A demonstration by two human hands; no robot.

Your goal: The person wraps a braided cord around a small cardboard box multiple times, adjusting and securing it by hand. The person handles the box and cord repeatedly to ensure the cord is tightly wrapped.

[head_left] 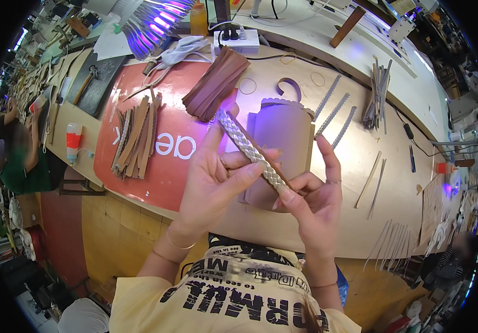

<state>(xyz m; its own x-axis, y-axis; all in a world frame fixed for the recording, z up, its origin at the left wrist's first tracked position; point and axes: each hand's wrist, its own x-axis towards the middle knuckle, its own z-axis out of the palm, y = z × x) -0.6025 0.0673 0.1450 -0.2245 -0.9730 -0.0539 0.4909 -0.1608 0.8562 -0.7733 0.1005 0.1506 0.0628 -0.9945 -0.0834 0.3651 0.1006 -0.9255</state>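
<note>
Holding a braided silver strip up in front of you, you have both hands clamped on it above the desk. Your left hand grips the strip around its middle, thumb laid across the front and fingers curled behind, with the upper end of the braid sticking out past your thumb toward the top left. Your right hand pinches the lower end between thumb and forefinger, the other fingers spread upward. The strip runs on a slant from upper left to lower right, well clear of the desk surface.

Just behind the strip lies a tan leather piece with a scalloped top edge, partly hidden by your hands. To its upper left sits a fanned bundle of brown leather strips, and further left a heap of lighter tan and braided strips rests on a red mat. To the right of the tan piece three narrow silver braided strips lie side by side, with a cluster of thin sticks beyond them. A white power strip sits at the far edge, near a purple-lit lamp. A small bottle with a red band stands at the left edge of the desk.
</note>
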